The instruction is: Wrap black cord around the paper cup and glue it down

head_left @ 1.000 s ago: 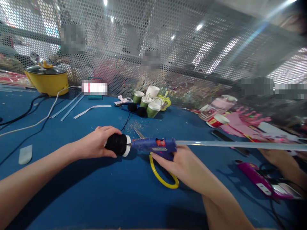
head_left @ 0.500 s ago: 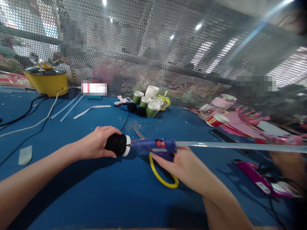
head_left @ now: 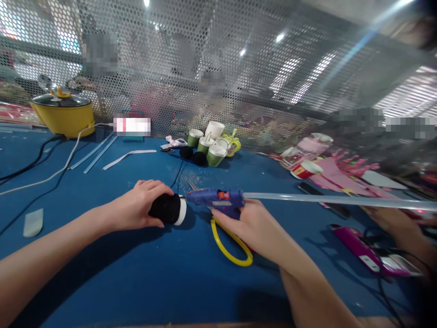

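My left hand (head_left: 145,202) is wrapped round a small white cup covered in black yarn (head_left: 165,208), which lies on its side with its white end to the right. A black strand runs from it to black yarn balls (head_left: 199,158) farther back. My right hand (head_left: 254,223) grips a blue hot glue gun (head_left: 215,197), its nozzle at the upper edge of the cup's white end. Whether the tip touches is hard to see. From the gun's rear a long clear glue stick (head_left: 317,198) extends to the right. Yellow-handled scissors (head_left: 235,259) lie beneath the gun, partly hidden.
Green-wrapped cups (head_left: 215,155) stand at the back. A yellow electric pot (head_left: 63,116), a phone on a stand (head_left: 132,125) and pale strips (head_left: 128,156) are at the left. On the right are a purple device (head_left: 357,248), a dark phone (head_left: 324,200) and another person's arm (head_left: 399,223).
The glue gun has shifted up and slightly left, its nozzle going from the middle of the cup's white end to its upper edge. The other person's arm at the right has moved.
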`<state>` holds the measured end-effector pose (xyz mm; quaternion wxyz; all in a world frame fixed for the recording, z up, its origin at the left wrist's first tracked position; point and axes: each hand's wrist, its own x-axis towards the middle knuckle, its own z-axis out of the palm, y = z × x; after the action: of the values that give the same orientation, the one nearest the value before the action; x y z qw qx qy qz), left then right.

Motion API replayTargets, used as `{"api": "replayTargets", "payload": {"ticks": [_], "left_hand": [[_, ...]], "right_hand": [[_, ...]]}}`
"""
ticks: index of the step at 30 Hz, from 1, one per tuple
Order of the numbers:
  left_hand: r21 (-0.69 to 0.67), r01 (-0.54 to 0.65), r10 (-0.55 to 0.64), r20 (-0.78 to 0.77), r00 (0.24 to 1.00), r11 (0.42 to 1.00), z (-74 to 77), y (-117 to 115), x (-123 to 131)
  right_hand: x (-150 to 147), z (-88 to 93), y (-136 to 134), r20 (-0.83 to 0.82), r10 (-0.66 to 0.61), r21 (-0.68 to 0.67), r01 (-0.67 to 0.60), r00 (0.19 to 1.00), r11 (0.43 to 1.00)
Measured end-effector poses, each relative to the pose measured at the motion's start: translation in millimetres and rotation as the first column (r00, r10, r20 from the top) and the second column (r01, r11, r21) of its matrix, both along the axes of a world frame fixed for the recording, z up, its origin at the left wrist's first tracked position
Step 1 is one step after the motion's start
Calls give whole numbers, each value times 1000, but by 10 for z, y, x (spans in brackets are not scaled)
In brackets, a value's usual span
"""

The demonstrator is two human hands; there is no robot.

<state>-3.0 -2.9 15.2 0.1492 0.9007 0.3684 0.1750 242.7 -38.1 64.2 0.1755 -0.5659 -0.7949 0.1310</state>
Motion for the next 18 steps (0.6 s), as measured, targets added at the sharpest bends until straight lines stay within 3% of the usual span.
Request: {"api": "replayTargets", "payload": {"ticks": [6, 9, 12, 15, 18], "left_hand": [[5, 10, -10, -8, 1000, 1000, 3, -8, 6], [5, -6, 6, -13, 1000, 1000, -4, -3, 11], [10, -9, 9, -1, 1000, 1000, -7, 3, 8], [22, -7, 7, 21, 1000, 1000, -8, 3, 2], [42, 7, -9, 44, 999, 999, -12, -6, 7]], "right_hand": [[-27, -26, 55, -28, -38, -53, 36, 999, 998], [-36, -21, 83, -97, -116, -141, 101, 989, 985], [5, -41, 163, -247, -218, -248, 156, 944, 956], [106, -127, 334, -428, -314, -251, 222, 847, 942], [218, -262, 555, -389, -375, -257, 292, 841, 921]]}}
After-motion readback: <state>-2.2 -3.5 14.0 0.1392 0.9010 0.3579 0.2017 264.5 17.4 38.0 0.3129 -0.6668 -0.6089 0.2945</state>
